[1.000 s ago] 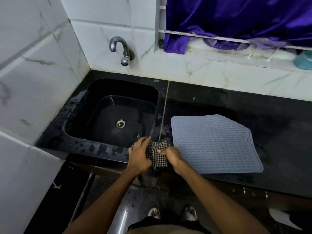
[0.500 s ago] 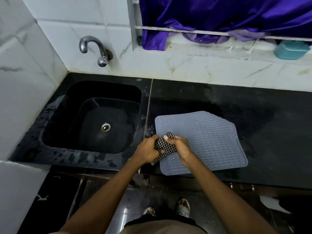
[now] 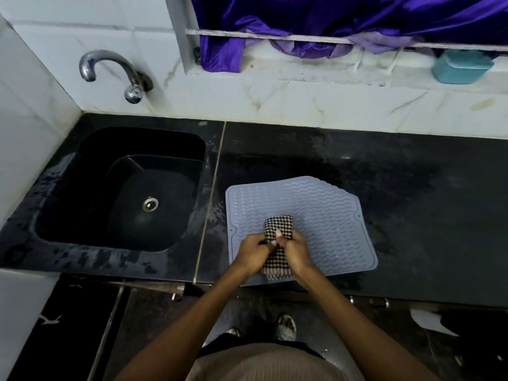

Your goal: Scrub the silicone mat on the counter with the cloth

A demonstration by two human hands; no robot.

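A tap (image 3: 115, 74) is sticking out of the tiled wall at far left, hanging over a black sink (image 3: 82, 193) that is sitting in the wet, dark counter (image 3: 412, 202). Just right of the sink, past a seam in the counter, a grey mat (image 3: 316, 204) is lying flat, its near edge reaching almost to the counter's front. A checked cloth (image 3: 277, 226) is lying on the near-left part of the mat, folded into a strip running toward the person. The left hand (image 3: 251, 254) is curling its fingers round the cloth's left side, pinching it. The right hand (image 3: 297, 251) is gripping the cloth's right side, its thumb lying on top of the fabric. The two hands are touching each other over the middle of the cloth. Behind, purple fabric (image 3: 330, 12) is hanging over a rail, and at far right a teal box (image 3: 461, 67) is resting on the ledge.
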